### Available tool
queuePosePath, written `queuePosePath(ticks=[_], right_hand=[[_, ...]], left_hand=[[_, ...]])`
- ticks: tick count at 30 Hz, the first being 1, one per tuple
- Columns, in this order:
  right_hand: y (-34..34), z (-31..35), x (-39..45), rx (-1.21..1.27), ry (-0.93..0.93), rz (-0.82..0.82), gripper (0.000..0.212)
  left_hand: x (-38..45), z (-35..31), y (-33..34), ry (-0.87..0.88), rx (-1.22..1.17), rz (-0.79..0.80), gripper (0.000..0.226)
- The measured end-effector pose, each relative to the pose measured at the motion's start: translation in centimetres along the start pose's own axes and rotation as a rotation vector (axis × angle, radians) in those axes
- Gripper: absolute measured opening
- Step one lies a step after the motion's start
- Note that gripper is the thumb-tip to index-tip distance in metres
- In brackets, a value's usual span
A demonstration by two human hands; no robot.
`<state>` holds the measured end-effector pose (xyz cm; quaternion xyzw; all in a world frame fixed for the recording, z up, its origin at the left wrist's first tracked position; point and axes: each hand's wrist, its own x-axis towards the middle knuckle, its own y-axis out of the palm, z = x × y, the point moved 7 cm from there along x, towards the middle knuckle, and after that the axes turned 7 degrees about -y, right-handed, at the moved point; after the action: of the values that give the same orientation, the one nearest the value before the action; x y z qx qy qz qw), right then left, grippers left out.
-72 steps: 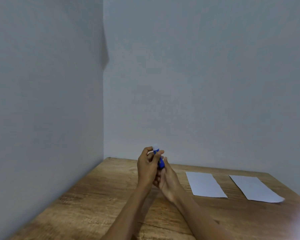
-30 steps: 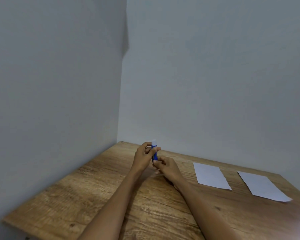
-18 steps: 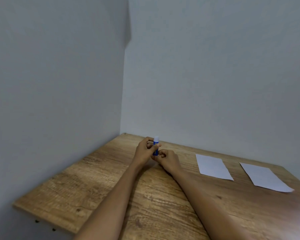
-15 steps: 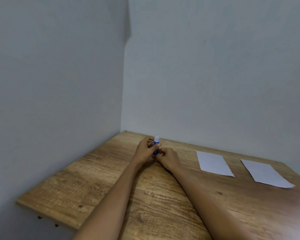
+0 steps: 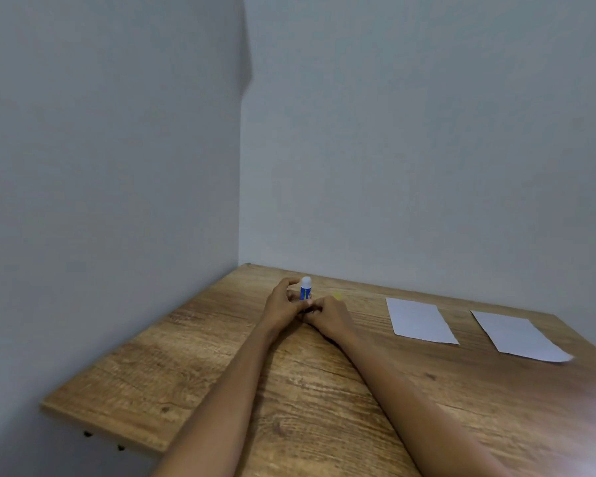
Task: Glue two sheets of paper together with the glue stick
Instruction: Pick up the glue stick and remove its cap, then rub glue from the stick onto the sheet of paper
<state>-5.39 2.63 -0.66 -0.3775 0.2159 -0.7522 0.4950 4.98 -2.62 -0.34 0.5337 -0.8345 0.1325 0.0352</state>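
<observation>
The glue stick [image 5: 305, 289] stands upright at the far left of the table [image 5: 221, 366], long axis vertical, white tip up. The left hand [image 5: 283, 306] curls its fingers round the blue barrel; the right hand [image 5: 327, 315] sits just beside it, fingers bent in at the base — whether they pinch the base I cannot tell. Both sheets lie flat to the right, well apart from the hands: the nearer sheet [image 5: 418, 320] and the farther sheet [image 5: 516, 335], long edges running near to far. The right hand is closer to them — a reach rightward looks called for.
</observation>
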Motion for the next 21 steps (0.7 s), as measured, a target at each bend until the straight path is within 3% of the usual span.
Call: queuePosePath(ticks=[4, 8, 12, 14, 16, 18, 21], right_hand=[[-0.3, -0.1, -0.6, 0.082, 0.021, 0.023, 0.012], [-2.6, -0.3, -1.8, 0.077, 0.065, -0.052, 0.043], [-7.7, -2.3, -4.2, -0.114, 0.096, -0.214, 0.038], [-10.3, -4.3, -5.2, -0.278, 0.134, -0.228, 0.040], [-12.5, -6.5, -5.8, -0.394, 0.185, -0.208, 0.041], [-14.1, -8.6, -6.1, -0.461, 0.244, -0.153, 0.043], [-15.0, -10.4, -6.4, -0.467, 0.299, -0.091, 0.047]], left_hand=[[0.1, 0.5, -0.1, -0.032, 0.030, -0.009, 0.066], [-0.6, -0.4, -0.6, 0.012, 0.022, -0.094, 0.084], [-3.7, -5.7, -1.2, 0.436, 0.116, -0.410, 0.039], [-5.3, -8.4, 1.7, 0.633, 0.246, -0.348, 0.018], [-5.3, -9.5, 5.7, 0.652, 0.320, -0.171, 0.011], [-3.8, -9.0, 10.2, 0.503, 0.389, 0.011, 0.021], [-1.0, -7.2, 14.4, 0.245, 0.467, 0.103, 0.031]])
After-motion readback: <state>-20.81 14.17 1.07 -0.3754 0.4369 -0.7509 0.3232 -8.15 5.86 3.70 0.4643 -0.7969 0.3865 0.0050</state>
